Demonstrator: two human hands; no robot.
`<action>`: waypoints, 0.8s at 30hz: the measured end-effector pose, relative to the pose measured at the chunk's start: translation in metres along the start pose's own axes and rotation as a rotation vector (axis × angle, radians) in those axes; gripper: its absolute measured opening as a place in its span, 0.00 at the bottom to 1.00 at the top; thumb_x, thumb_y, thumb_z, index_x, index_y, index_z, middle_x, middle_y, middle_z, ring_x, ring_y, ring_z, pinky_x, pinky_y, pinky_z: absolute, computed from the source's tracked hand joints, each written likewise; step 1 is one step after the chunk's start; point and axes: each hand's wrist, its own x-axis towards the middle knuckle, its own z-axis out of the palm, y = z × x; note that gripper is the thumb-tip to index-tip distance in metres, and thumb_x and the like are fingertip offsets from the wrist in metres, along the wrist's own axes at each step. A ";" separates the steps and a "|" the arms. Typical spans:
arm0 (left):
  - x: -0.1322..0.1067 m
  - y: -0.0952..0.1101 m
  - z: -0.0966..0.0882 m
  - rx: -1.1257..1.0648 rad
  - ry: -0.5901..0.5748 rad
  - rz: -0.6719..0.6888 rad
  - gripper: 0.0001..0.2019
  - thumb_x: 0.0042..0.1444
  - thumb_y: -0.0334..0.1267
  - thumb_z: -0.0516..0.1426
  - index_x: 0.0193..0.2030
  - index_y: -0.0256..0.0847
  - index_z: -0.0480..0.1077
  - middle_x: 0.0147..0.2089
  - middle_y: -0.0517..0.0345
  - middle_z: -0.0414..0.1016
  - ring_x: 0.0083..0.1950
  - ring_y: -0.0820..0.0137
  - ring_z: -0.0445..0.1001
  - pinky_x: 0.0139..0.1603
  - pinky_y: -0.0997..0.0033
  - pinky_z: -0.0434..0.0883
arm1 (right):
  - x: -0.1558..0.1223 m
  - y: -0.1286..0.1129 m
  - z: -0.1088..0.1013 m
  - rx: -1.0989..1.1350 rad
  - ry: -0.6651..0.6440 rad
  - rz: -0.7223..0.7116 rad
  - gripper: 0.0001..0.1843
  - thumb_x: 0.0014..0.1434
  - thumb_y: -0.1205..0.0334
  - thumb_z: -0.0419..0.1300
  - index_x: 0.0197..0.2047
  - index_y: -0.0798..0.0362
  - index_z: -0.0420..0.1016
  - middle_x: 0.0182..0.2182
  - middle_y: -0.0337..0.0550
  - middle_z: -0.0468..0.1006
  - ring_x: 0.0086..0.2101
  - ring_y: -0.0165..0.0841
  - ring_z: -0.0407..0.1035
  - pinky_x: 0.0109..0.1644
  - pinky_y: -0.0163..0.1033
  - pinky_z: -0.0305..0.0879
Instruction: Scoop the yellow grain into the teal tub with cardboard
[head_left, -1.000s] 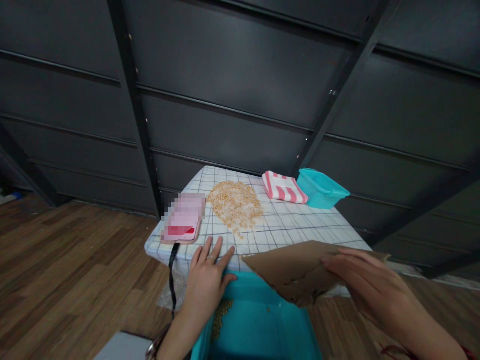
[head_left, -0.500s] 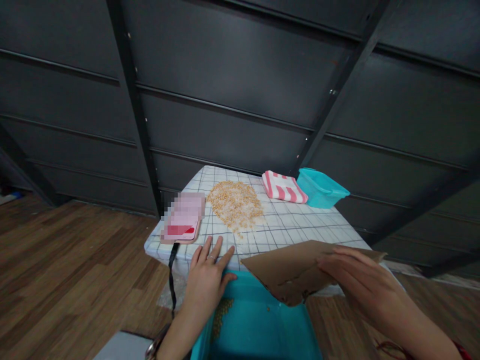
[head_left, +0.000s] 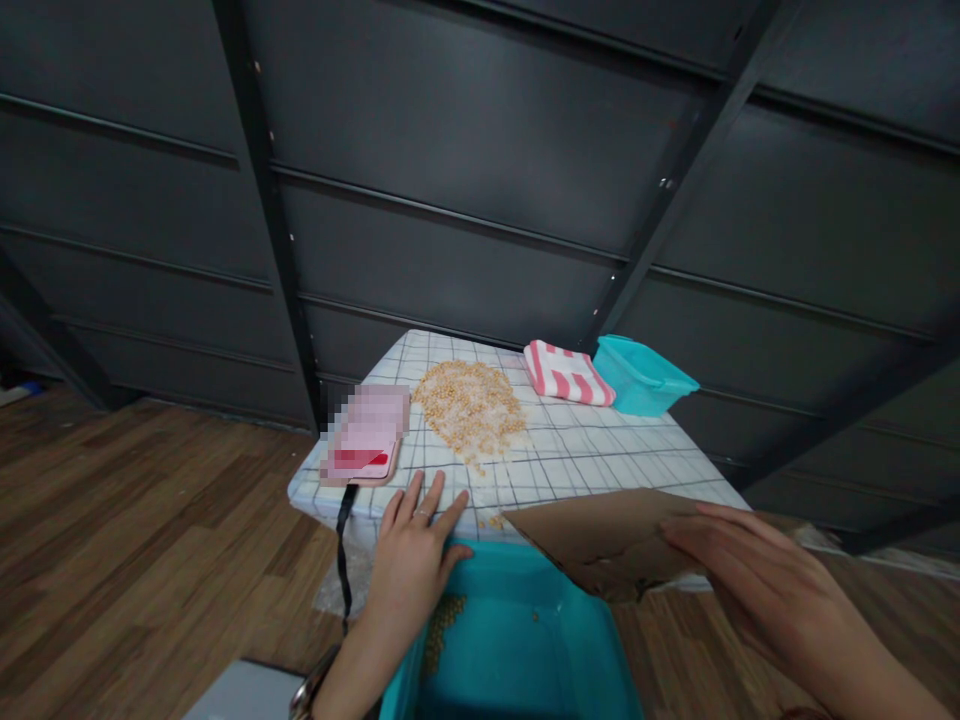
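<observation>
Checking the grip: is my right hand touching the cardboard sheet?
Touching. The head view shows the right hand holding the cardboard sheet, fingers spread across its top.

The tablecloth (head_left: 600, 450) is white with thin dark lines that make squares. The pile of grains (head_left: 471, 405) on it is yellow and white. Left of the pile is a flat pink thing (head_left: 365, 435) with a red strip, and by it a black strap (head_left: 345, 560). Far right, the folded cloth (head_left: 566, 373) has pink-red and white stripes, and the small tub (head_left: 645, 375) is blue-green. The near big tub (head_left: 525, 650) is blue-green too, with yellow grains inside. The cardboard piece (head_left: 600, 535) is brown. The wood floor (head_left: 150, 540) is brown, and the wall (head_left: 450, 150) is dark grey.
</observation>
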 end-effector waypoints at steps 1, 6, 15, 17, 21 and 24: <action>0.000 0.000 0.000 0.002 0.001 0.005 0.26 0.47 0.39 0.64 0.55 0.53 0.68 0.60 0.50 0.68 0.62 0.48 0.64 0.55 0.46 0.68 | 0.000 0.000 0.001 -0.012 0.011 -0.005 0.18 0.57 0.78 0.44 0.40 0.52 0.69 0.30 0.40 0.80 0.32 0.32 0.75 0.38 0.37 0.73; -0.001 0.001 0.000 0.013 0.031 0.022 0.26 0.46 0.40 0.64 0.54 0.53 0.69 0.60 0.50 0.69 0.61 0.47 0.65 0.54 0.46 0.69 | 0.000 -0.001 0.008 0.015 0.020 -0.007 0.19 0.57 0.80 0.44 0.41 0.52 0.70 0.31 0.41 0.80 0.33 0.32 0.74 0.41 0.38 0.73; 0.000 0.000 0.001 0.026 0.059 0.034 0.26 0.45 0.40 0.65 0.54 0.51 0.69 0.59 0.48 0.69 0.60 0.47 0.66 0.52 0.46 0.71 | -0.003 0.000 0.002 0.030 -0.020 -0.039 0.16 0.60 0.76 0.45 0.40 0.53 0.72 0.32 0.42 0.80 0.34 0.32 0.75 0.43 0.37 0.73; 0.000 0.000 0.001 0.024 0.061 0.030 0.26 0.45 0.41 0.65 0.54 0.52 0.69 0.59 0.48 0.69 0.60 0.47 0.66 0.52 0.46 0.71 | -0.004 0.000 0.000 0.018 -0.034 -0.033 0.17 0.60 0.76 0.45 0.40 0.53 0.73 0.33 0.42 0.81 0.34 0.32 0.75 0.42 0.37 0.73; -0.001 0.000 0.001 0.004 0.062 0.010 0.26 0.46 0.40 0.65 0.54 0.53 0.69 0.59 0.50 0.69 0.61 0.48 0.65 0.54 0.47 0.70 | -0.003 0.001 -0.001 -0.003 -0.032 -0.003 0.18 0.59 0.76 0.45 0.38 0.52 0.73 0.31 0.42 0.80 0.34 0.32 0.75 0.41 0.38 0.73; -0.001 0.000 0.001 0.000 0.054 0.013 0.26 0.46 0.40 0.65 0.54 0.53 0.69 0.59 0.50 0.69 0.61 0.48 0.65 0.54 0.47 0.70 | -0.001 0.000 -0.002 -0.011 -0.014 -0.001 0.19 0.57 0.78 0.44 0.37 0.52 0.73 0.30 0.42 0.80 0.33 0.32 0.75 0.40 0.37 0.73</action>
